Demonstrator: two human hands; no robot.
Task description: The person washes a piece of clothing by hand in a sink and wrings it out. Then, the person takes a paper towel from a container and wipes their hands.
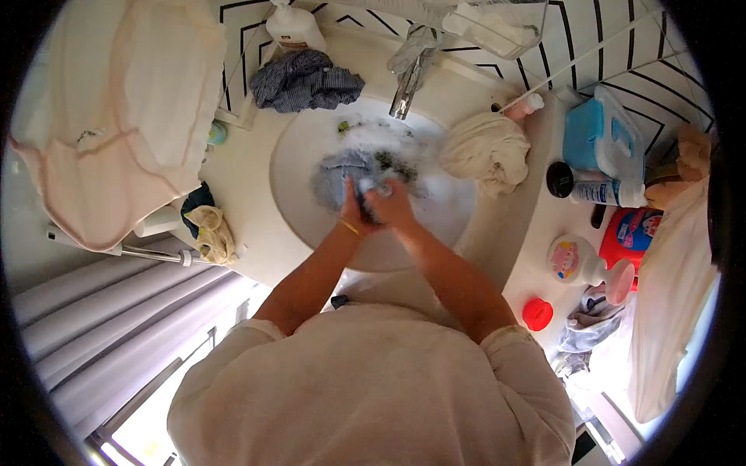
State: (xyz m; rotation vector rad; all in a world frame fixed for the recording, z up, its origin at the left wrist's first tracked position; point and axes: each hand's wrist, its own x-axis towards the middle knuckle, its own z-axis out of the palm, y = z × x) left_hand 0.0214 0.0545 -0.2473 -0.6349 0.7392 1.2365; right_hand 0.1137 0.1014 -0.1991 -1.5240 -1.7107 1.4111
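Centre of frame, I list: left hand and right hand, both gripping cloth within basin; tap, upper centre.

Right fingers blurred, grey-blue cloth partly hidden beneath, white bottle cut off at top

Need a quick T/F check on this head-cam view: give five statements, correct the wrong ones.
1. The left hand and right hand are both over the basin. True.
2. The left hand is clear of the blue-gray cloth. False: it is on the cloth.
3. The cream cloth lies right of the faucet. True.
4. The striped cloth lies right of the faucet. False: it lies left.
5. The red cap is right of the right arm. True.
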